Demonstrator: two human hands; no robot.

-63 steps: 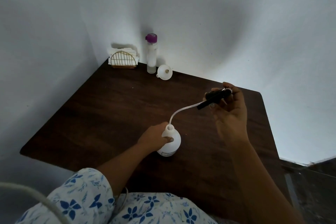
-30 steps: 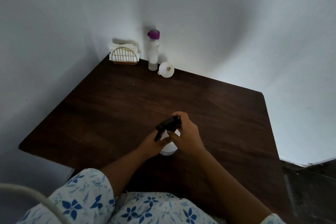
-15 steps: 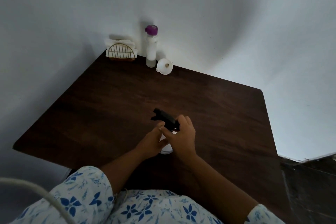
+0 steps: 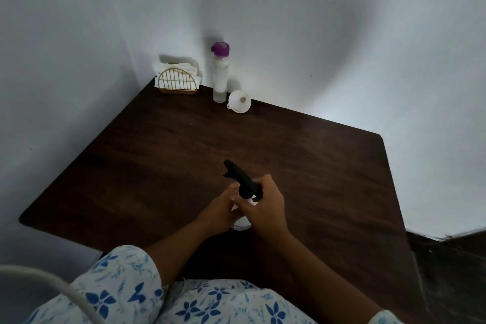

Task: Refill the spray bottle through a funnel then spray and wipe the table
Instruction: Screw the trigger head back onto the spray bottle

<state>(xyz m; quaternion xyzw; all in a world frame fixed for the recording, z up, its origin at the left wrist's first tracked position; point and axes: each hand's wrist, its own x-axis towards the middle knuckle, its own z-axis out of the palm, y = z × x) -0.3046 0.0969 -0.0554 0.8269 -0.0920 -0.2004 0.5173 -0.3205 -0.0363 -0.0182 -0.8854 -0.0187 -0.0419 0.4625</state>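
Dark table (image 4: 163, 166), near edge: spray bottle (image 4: 240, 225) standing between 2 hands.
Left hand (image 4: 223, 209) gripping its body, right hand (image 4: 265, 205) pinching the black trigger head (image 4: 240, 179); I am judging crooked threading the leak risk.

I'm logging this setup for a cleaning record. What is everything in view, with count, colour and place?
table: 1, dark brown, set into the wall corner
napkin holder: 1, gold wire, far corner, holding white napkins
purple-capped bottle: 1, pale, upright right of the holder
funnel: 1, white, on its side beside that bottle
spray bottle: 1, white, near table middle, between the hands
trigger head: 1, black, atop the spray bottle
cable: 1, pale, lower left
left hand: 1, holds the spray bottle's body
right hand: 1, grips the trigger head's base
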